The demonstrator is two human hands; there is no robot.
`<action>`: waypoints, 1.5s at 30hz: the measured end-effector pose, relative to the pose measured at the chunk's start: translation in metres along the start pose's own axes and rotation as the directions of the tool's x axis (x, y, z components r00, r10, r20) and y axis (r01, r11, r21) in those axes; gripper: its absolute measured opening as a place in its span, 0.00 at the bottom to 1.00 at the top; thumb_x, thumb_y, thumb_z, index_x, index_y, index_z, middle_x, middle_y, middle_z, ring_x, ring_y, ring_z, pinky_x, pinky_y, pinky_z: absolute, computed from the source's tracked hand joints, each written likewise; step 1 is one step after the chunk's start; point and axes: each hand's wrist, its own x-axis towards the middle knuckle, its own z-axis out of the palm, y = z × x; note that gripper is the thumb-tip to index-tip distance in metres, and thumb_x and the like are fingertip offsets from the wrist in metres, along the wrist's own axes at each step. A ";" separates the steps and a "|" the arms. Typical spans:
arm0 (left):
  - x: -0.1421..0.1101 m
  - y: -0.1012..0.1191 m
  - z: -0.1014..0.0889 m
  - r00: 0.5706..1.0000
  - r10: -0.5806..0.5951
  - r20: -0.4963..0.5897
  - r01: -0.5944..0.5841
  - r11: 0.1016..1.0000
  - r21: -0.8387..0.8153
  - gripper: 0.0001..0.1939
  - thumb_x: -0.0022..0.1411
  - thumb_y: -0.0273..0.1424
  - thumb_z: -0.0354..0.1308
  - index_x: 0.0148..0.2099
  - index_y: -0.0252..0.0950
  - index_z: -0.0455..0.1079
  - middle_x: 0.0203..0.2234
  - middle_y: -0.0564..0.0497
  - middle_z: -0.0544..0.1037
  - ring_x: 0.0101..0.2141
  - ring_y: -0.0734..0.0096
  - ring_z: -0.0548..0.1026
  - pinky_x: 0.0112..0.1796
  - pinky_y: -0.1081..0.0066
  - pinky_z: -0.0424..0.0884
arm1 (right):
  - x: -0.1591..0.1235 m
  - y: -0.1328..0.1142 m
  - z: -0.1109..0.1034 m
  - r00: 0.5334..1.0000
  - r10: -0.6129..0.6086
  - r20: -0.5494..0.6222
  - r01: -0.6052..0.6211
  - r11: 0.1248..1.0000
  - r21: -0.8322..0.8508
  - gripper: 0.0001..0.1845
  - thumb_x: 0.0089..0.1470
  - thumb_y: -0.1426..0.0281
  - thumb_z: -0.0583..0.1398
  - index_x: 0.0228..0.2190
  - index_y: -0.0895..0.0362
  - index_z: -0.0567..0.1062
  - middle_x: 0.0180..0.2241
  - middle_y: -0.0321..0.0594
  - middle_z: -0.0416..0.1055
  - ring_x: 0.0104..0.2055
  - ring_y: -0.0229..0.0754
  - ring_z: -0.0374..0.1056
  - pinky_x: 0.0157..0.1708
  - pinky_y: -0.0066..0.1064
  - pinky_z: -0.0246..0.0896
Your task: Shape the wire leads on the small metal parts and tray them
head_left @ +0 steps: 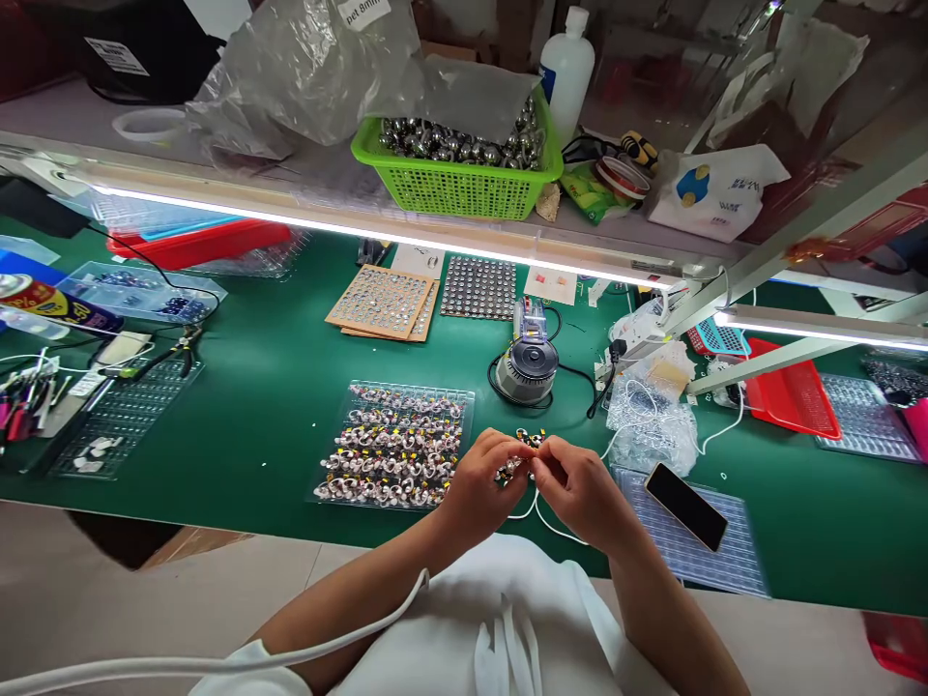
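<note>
Torso: white cloth garment point(456, 619)
Front: narrow white fabric strips point(500, 652)
Left sleeve point(250, 677): white cloth
Left hand point(479, 485), right hand point(584, 491): bare

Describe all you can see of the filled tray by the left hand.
The clear plastic tray, roughly rectangular, lies flat on the green worktop. About five rows of small white parts, with loops and yellow bits, fill most of it. The left hand hides its near right corner; I cannot tell whether they touch.
</note>
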 end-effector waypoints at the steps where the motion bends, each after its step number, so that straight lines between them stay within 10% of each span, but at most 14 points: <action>1: 0.000 -0.001 0.001 1.000 0.019 -0.008 -0.019 1.000 0.011 0.09 0.58 0.20 0.56 0.39 0.38 0.72 0.32 0.48 0.78 0.35 0.66 0.74 0.38 0.66 0.73 | 0.000 -0.001 0.000 1.000 0.014 -0.001 -0.014 1.000 0.003 0.08 0.59 0.71 0.54 0.28 0.55 0.69 0.22 0.33 0.68 0.23 0.37 0.62 0.26 0.28 0.55; 21: -0.010 -0.016 0.011 0.996 -0.050 -0.077 0.047 0.998 -0.036 0.10 0.58 0.20 0.55 0.40 0.37 0.72 0.34 0.48 0.77 0.37 0.67 0.74 0.40 0.66 0.73 | 0.004 0.000 0.010 0.981 0.186 -0.057 -0.180 0.979 0.097 0.12 0.58 0.64 0.57 0.28 0.56 0.76 0.18 0.34 0.70 0.21 0.39 0.64 0.22 0.29 0.53; 26: -0.010 -0.015 0.007 0.977 -0.208 -0.052 0.202 0.974 -0.106 0.08 0.57 0.22 0.56 0.38 0.38 0.72 0.33 0.49 0.78 0.36 0.67 0.75 0.40 0.67 0.72 | 0.005 0.006 0.018 0.971 0.227 -0.078 -0.220 0.971 0.092 0.22 0.59 0.59 0.57 0.47 0.63 0.74 0.18 0.34 0.71 0.23 0.42 0.67 0.25 0.31 0.57; 34: 0.001 0.001 -0.002 0.757 -0.633 0.159 0.566 0.514 -0.645 0.14 0.53 0.30 0.65 0.41 0.35 0.67 0.29 0.53 0.77 0.30 0.73 0.76 0.32 0.74 0.71 | -0.009 0.017 0.029 0.955 0.249 -0.161 -0.130 0.841 0.526 0.22 0.58 0.58 0.58 0.50 0.56 0.70 0.33 0.39 0.70 0.31 0.40 0.67 0.32 0.30 0.64; 45: 0.000 0.015 0.001 0.755 -0.628 0.187 0.497 0.362 -0.789 0.17 0.48 0.32 0.71 0.32 0.36 0.65 0.27 0.54 0.78 0.30 0.76 0.75 0.34 0.76 0.71 | -0.005 0.008 0.049 0.942 0.186 -0.280 0.118 0.597 0.794 0.05 0.56 0.66 0.62 0.34 0.53 0.75 0.37 0.38 0.67 0.38 0.41 0.66 0.36 0.32 0.65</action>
